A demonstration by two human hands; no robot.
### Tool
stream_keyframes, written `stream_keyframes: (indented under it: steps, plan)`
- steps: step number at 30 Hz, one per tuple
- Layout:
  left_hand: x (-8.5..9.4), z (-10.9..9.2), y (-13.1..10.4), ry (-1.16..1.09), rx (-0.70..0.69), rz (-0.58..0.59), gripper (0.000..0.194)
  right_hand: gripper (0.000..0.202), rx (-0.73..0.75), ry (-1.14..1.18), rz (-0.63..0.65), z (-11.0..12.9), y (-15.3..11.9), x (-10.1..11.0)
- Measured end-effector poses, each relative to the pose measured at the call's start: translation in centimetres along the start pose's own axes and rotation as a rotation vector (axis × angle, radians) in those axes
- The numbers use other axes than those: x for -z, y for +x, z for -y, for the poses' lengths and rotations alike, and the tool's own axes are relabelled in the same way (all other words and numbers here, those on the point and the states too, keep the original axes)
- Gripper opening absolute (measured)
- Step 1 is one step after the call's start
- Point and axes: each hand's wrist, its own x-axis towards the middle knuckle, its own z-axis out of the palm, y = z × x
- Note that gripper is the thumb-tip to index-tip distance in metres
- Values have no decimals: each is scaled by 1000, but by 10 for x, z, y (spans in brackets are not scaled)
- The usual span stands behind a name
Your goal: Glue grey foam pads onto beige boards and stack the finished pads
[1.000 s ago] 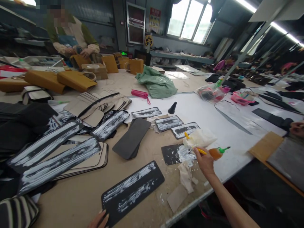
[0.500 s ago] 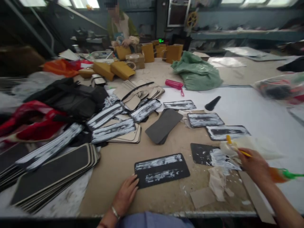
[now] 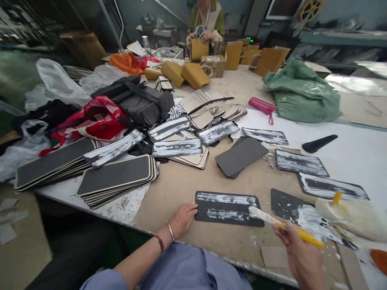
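Observation:
A black rectangular panel (image 3: pixel 223 209) with rounded corners lies flat before me, streaked with white paste in two bands. At its left edge, my left hand (image 3: pixel 183 220) has its fingers together and the fingertips on the edge. My right hand (image 3: pixel 300 249) is closed around the yellow handle of a brush (image 3: pixel 266 216); its white-coated bristles touch the panel's right part. Right of that panel lies another dark panel (image 3: pixel 284 203), smeared with thick white paste. A whitish container (image 3: pixel 344 213) with a yellow piece on top sits beside it.
Several white-streaked panels (image 3: pixel 302 163) lie around the table. Stacked dark panels (image 3: pixel 115 175) stand at the left edge. Two plain dark panels (image 3: pixel 242 155) overlap mid-table. A black cone (image 3: pixel 319 143), pink pouch (image 3: pixel 261 104) and green bag (image 3: pixel 302 92) lie beyond. A person (image 3: pixel 207 24) handles a yellow bag opposite.
My right hand has brought the brush left from the whitish container onto the black panel. My left hand stays at the panel's left edge. The view has swung left.

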Motion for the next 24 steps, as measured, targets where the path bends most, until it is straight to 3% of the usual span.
stream_keyframes:
  steps: [4, 9, 18, 24]
  plan:
    - [2, 5, -5, 2, -23, 32, 32, 36, -171, 124, 165, -6, -53, -80]
    - [1, 10, -12, -12, -100, 19, 35, 39, -163, 96, 266, -14, -81, -131]
    - [0, 14, -10, -12, -132, 12, 33, 40, -144, 53, 245, -30, -85, -168]
    - [4, 13, -8, 0, -137, 13, 33, 38, -81, 28, 181, -32, -66, -151]
